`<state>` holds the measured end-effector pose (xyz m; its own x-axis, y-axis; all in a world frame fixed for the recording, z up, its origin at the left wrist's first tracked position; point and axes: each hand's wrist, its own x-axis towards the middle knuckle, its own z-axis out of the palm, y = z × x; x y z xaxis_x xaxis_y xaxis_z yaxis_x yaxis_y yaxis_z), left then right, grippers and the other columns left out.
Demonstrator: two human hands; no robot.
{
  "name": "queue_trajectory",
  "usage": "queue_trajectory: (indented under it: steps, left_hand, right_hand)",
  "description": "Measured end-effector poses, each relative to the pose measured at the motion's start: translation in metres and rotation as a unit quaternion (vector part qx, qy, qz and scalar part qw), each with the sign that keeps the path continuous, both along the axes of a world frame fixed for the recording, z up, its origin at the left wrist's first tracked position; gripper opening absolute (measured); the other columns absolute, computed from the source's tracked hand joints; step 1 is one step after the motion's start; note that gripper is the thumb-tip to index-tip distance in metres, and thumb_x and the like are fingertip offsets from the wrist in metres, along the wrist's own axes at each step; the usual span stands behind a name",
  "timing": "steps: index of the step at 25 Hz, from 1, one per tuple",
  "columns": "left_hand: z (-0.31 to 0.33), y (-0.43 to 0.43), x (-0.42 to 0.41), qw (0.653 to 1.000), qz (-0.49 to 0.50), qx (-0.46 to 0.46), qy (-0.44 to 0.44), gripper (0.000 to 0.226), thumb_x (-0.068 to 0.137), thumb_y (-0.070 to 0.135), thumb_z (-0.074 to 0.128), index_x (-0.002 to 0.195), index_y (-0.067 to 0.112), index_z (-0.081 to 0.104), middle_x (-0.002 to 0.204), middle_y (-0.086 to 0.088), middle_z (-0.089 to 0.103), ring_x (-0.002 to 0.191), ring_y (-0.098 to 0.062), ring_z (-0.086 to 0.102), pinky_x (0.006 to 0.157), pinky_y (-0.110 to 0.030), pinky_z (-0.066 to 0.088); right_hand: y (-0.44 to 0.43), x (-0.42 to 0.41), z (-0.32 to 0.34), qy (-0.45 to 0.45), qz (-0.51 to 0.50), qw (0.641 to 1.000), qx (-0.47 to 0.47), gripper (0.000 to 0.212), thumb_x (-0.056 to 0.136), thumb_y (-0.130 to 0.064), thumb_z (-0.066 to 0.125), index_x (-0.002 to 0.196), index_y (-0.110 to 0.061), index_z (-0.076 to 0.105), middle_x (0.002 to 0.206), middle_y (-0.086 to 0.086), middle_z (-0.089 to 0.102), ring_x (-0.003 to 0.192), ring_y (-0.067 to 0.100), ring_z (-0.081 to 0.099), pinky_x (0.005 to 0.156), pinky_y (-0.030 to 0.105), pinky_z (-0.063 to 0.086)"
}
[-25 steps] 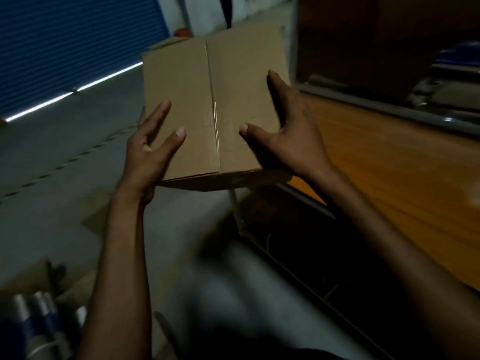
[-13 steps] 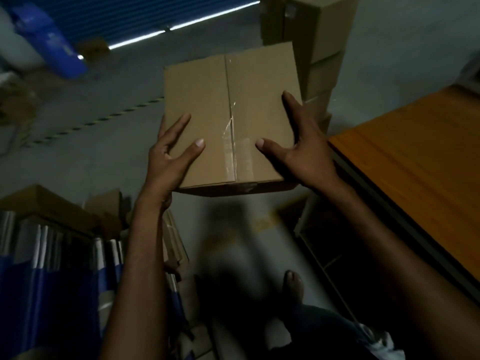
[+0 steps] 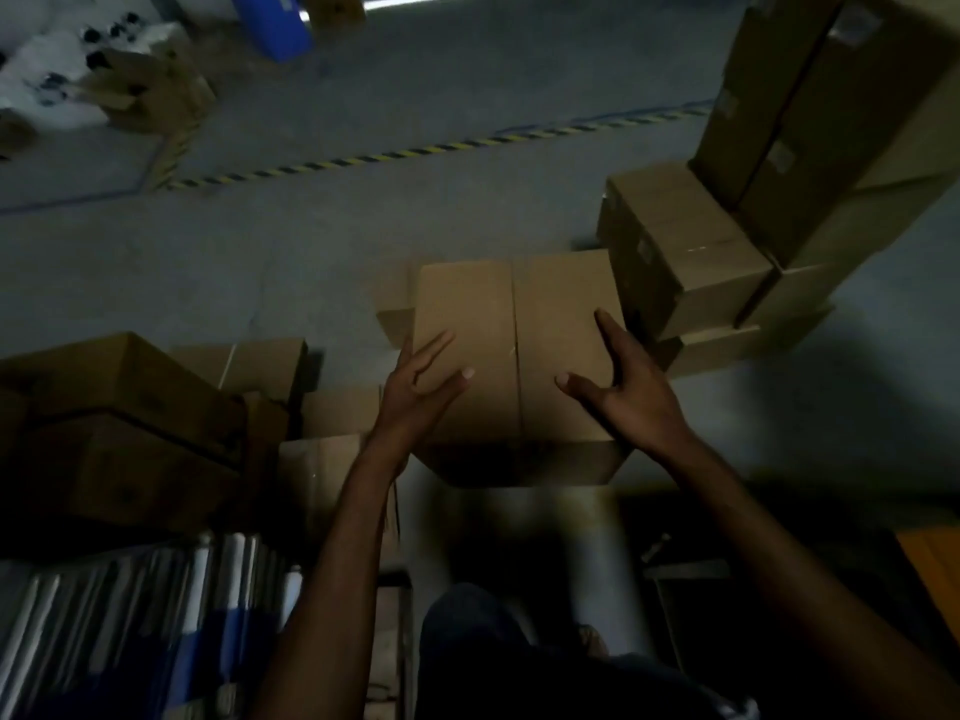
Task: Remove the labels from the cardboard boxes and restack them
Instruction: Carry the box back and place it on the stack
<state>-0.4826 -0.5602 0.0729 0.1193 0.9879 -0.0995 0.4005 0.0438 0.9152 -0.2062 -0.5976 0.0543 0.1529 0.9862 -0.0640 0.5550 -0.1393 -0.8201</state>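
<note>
I carry a plain cardboard box (image 3: pixel 511 350) between both hands, low over the grey floor. Its top face shows a taped centre seam and no label that I can see. My left hand (image 3: pixel 418 392) presses its left side with straight fingers and the thumb on top. My right hand (image 3: pixel 623 387) presses the right side the same way. A stack of cardboard boxes (image 3: pixel 810 163) rises at the right, some with small pale labels on their sides. A lower box (image 3: pixel 675 252) of that stack sits just right of the carried one.
Open brown cartons (image 3: pixel 119 423) stand at the left, with flattened cardboard (image 3: pixel 337 413) beside them. Rolls and blue items (image 3: pixel 130 626) fill the lower left. A yellow-black floor stripe (image 3: pixel 415 150) crosses the far floor. An orange table corner (image 3: pixel 932 558) shows at the right edge.
The view has swung left and down, away from the orange table. The box has gone lower toward the floor beside the stack, still between both hands.
</note>
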Motion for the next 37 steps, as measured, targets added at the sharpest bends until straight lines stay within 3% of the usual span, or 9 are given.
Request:
queue_trajectory:
  steps: [5,11,15,18,22,26,28,32,37]
  left_hand:
    - [-0.044,0.142,-0.046,0.999,-0.004,-0.034,0.03,0.059,0.092,0.027,0.075,0.147,0.031,0.054,0.161,0.003,0.032,0.13,0.004,0.028,0.11,-0.022,0.035]
    - [-0.086,0.324,-0.12,0.996,-0.016,-0.069,0.059,0.063,0.09,0.035,0.077,0.147,0.039,0.051,0.169,0.006,0.016,0.135,0.007,0.018,0.115,-0.028,0.033]
    - [-0.105,0.421,-0.158,0.994,-0.007,-0.093,0.056,0.063,0.092,0.039,0.074,0.148,0.043,0.048,0.169,0.007,0.014,0.144,0.002,0.02,0.112,-0.022,0.032]
    - [-0.133,0.499,-0.173,0.993,0.007,-0.1,0.058,0.065,0.093,0.036,0.073,0.152,0.039,0.045,0.17,0.004,0.012,0.146,0.0,0.021,0.113,-0.018,0.033]
    - [-0.188,0.619,-0.182,0.99,0.032,-0.117,0.066,0.066,0.093,0.035,0.074,0.151,0.042,0.043,0.17,0.003,0.01,0.144,0.0,0.021,0.087,0.011,0.027]
    - [-0.258,0.723,-0.19,0.993,0.042,-0.092,0.059,0.068,0.092,0.029,0.076,0.152,0.035,0.045,0.17,-0.004,0.012,0.149,-0.003,0.019,0.088,0.012,0.025]
    - [-0.297,0.758,-0.197,0.994,0.047,-0.082,0.056,0.069,0.09,0.027,0.078,0.151,0.032,0.047,0.17,-0.006,0.014,0.149,-0.003,0.02,0.092,0.009,0.028]
    - [-0.362,0.797,-0.216,0.996,0.043,-0.069,0.042,0.069,0.087,0.032,0.08,0.149,0.035,0.05,0.169,-0.002,0.018,0.151,-0.013,0.03,0.097,0.0,0.038]
    - [-0.418,0.816,-0.231,0.996,0.024,-0.08,0.041,0.067,0.089,0.028,0.08,0.148,0.035,0.051,0.168,0.001,0.02,0.149,-0.014,0.03,0.096,0.001,0.038]
  right_hand:
    - [0.145,-0.047,-0.051,-0.009,0.021,0.999,-0.045,0.106,0.076,-0.078,0.066,0.164,-0.039,0.022,0.169,-0.007,0.029,0.153,0.019,0.032,0.12,0.044,0.036]
    - [0.32,-0.125,-0.087,-0.016,0.015,0.996,-0.086,0.096,0.089,-0.058,0.073,0.165,-0.032,0.021,0.169,-0.001,0.029,0.149,0.023,0.037,0.112,0.036,0.035]
    - [0.429,-0.161,-0.103,-0.017,0.038,0.993,-0.115,0.098,0.086,-0.065,0.07,0.164,-0.035,0.02,0.165,0.003,0.034,0.13,0.029,0.055,0.102,0.043,0.049]
    - [0.515,-0.176,-0.126,-0.019,0.057,0.991,-0.119,0.097,0.087,-0.063,0.071,0.164,-0.035,0.019,0.164,0.004,0.034,0.124,0.029,0.058,0.095,0.038,0.048]
    - [0.643,-0.186,-0.181,-0.003,0.063,0.992,-0.106,0.099,0.086,-0.054,0.078,0.165,-0.03,0.023,0.166,0.002,0.033,0.147,0.026,0.04,0.11,0.037,0.038]
    - [0.748,-0.195,-0.252,0.014,0.041,0.995,-0.087,0.1,0.083,-0.045,0.085,0.163,-0.024,0.028,0.166,0.003,0.034,0.149,0.022,0.037,0.117,0.029,0.033]
    - [0.782,-0.203,-0.29,0.01,0.044,0.996,-0.083,0.099,0.084,-0.043,0.085,0.163,-0.023,0.028,0.165,0.003,0.035,0.149,0.021,0.036,0.114,0.023,0.03]
    - [0.814,-0.215,-0.357,0.02,0.046,0.995,-0.086,0.103,0.082,-0.049,0.085,0.163,-0.024,0.027,0.166,0.002,0.035,0.149,0.023,0.037,0.119,0.037,0.037]
    - [0.821,-0.231,-0.412,0.025,0.037,0.994,-0.104,0.105,0.08,-0.056,0.083,0.163,-0.025,0.026,0.166,0.003,0.033,0.148,0.028,0.039,0.117,0.047,0.041]
